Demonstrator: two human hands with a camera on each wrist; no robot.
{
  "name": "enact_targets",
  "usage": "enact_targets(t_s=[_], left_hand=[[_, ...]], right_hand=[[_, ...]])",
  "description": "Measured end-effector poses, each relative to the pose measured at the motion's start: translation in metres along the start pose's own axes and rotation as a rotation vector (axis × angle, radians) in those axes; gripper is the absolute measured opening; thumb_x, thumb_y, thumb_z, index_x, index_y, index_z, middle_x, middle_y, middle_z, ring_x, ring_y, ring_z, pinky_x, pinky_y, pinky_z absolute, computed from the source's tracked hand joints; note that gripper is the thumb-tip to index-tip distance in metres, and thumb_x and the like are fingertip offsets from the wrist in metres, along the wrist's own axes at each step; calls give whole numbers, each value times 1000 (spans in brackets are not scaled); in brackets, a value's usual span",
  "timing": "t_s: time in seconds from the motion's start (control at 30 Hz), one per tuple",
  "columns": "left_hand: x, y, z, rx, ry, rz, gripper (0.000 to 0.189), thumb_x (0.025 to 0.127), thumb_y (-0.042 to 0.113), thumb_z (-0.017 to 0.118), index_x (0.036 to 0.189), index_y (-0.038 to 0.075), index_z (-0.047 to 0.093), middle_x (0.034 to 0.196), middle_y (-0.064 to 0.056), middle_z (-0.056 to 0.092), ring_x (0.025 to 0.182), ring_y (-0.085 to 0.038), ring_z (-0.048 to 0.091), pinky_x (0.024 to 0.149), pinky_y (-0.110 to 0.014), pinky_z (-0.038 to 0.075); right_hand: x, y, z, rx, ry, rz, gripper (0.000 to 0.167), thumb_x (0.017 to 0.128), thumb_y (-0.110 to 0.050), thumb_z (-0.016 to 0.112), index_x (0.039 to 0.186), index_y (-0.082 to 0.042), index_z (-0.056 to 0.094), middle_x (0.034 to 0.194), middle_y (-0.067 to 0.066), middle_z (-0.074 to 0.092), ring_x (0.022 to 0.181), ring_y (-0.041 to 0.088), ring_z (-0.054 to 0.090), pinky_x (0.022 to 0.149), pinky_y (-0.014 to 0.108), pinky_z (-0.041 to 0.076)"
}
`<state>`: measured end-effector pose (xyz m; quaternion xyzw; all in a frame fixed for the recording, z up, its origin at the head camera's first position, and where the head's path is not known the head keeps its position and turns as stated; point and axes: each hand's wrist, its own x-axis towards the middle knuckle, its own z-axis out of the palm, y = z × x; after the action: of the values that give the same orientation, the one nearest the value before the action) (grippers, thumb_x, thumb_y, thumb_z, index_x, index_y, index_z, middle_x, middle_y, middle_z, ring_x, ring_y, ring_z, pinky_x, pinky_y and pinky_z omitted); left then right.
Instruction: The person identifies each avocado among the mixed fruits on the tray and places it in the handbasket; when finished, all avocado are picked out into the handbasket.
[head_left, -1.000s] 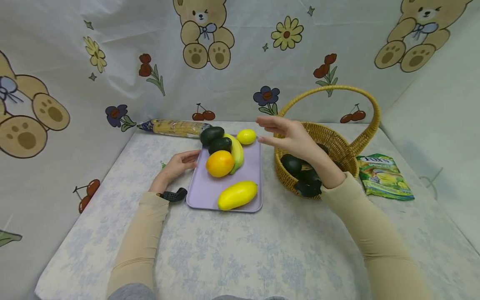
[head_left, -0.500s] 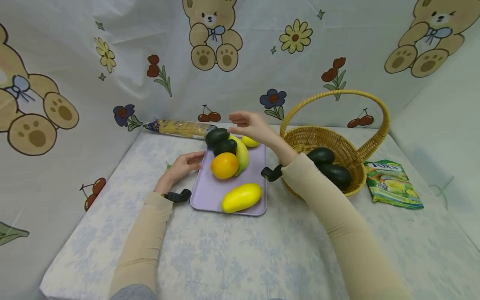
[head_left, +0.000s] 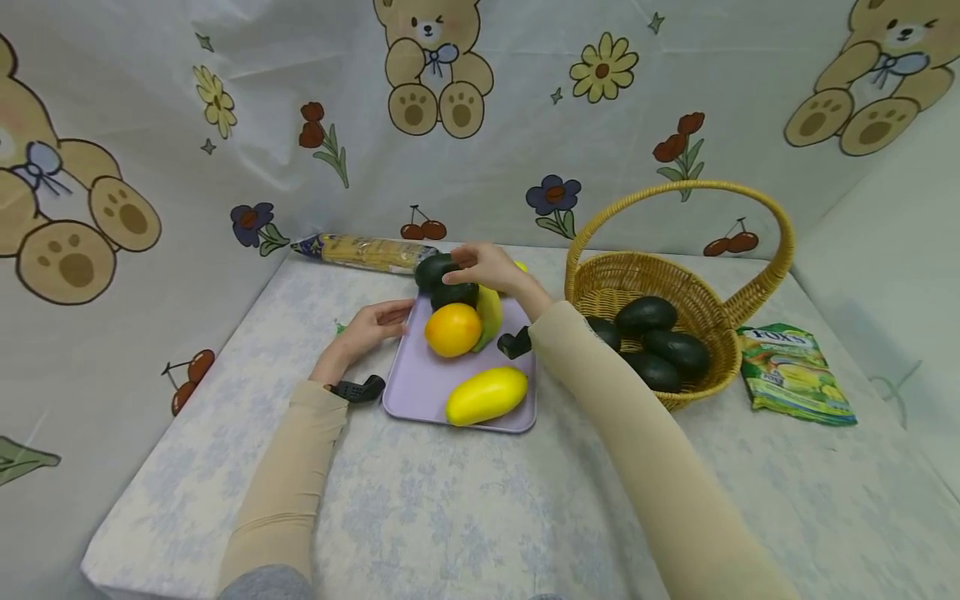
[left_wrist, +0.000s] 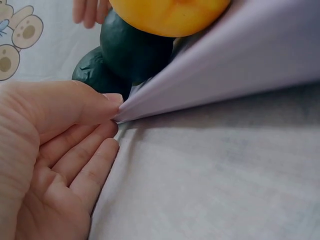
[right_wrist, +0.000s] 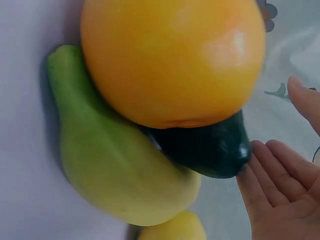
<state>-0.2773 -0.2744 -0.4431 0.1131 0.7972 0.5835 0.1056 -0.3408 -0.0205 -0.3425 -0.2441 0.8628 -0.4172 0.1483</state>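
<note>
A lilac tray [head_left: 416,387] holds two dark green avocados [head_left: 433,277], an orange fruit [head_left: 453,330], a green-yellow banana [head_left: 490,315], a long yellow fruit [head_left: 487,396] and a mostly covered lemon [head_left: 521,266]. At the tray's left rim, my left hand [head_left: 367,332] pinches the edge, thumb above and fingertips below. My right hand [head_left: 487,268] hovers over the avocados with thumb and fingers apart. In the right wrist view its fingertips [right_wrist: 257,150] are right beside the end of one avocado [right_wrist: 210,150]; whether they touch cannot be told.
To the right stands a wicker basket [head_left: 660,271] with a tall handle, holding several avocados [head_left: 647,315]. A green candy bag [head_left: 795,375] lies beyond it. A pack of spaghetti [head_left: 367,252] lies behind the tray, near the patterned cloth wall.
My right hand has moved left from above the basket to the avocados on the tray and come lower. My left hand has stayed at the tray's rim. The head view has shifted slightly.
</note>
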Motion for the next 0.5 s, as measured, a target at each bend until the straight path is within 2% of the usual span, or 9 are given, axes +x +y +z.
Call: enact_targets(t_s=[0.23,0.33,0.5], left_hand=[[0,1,3,4,-5,-1,52,92,5,61,141,1,43,144,-13,41,131,-27,39,107,-36,35],[0,2,3,-9,-4,-18,53,92,4,61,141,2,42,144,-13,41,131,-26,39,107,-36,34],[1,3,0,-45,-12,-31,53,91,-2,59,141,-4,39,145,-19,37,133,-32,35,109,-41,31]], right_hand=[[1,16,7,-54,-30,66,57,84,-30,73,131,-5,54,131,10,53,119,23,48,103,34,40],[2,21,8,-69,-44,74,57,84,-30,72,132,-5,53,133,11,51,120,25,47,104,35,38],[4,25,10,-98,-63,71,58,84,-29,72,133,-5,52,136,12,49,122,27,45,105,37,38]])
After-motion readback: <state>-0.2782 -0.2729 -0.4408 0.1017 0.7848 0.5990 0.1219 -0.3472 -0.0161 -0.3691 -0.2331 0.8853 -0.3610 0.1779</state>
